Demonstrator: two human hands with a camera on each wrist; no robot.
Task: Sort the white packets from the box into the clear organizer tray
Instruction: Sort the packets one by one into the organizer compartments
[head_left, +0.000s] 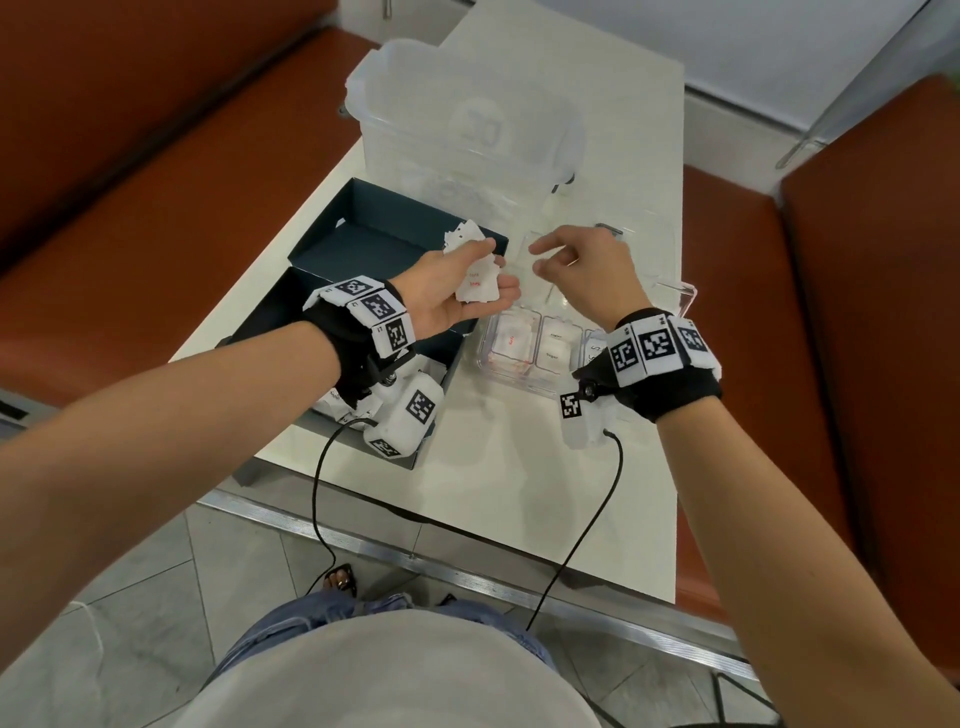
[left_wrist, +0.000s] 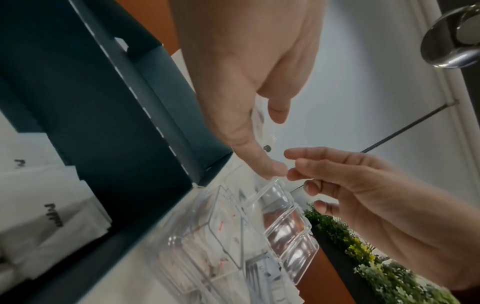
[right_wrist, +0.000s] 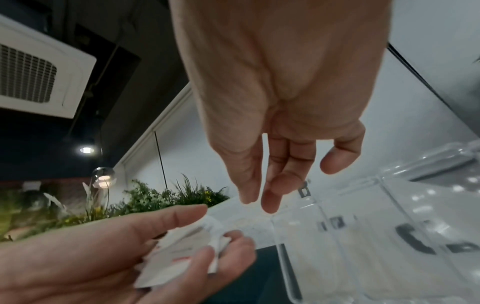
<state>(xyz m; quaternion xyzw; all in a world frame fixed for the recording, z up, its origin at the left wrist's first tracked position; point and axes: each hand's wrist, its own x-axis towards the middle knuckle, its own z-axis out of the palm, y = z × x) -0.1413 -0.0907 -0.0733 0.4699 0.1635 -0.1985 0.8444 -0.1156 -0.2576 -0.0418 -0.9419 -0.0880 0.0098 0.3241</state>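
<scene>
While left hand fingers grip white packets, right hand fingers hang loose.

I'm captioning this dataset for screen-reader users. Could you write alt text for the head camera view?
A person's left hand holds a small bunch of white paper packets above a dark blue cardboard box, while the empty right hand reaches toward them over a clear plastic organizer tray on a white table.

Wrists: my black straps carry white blocks with square black codes.
Cables: black, one per wrist camera.
Clothes: my white top, blue jeans.
</scene>
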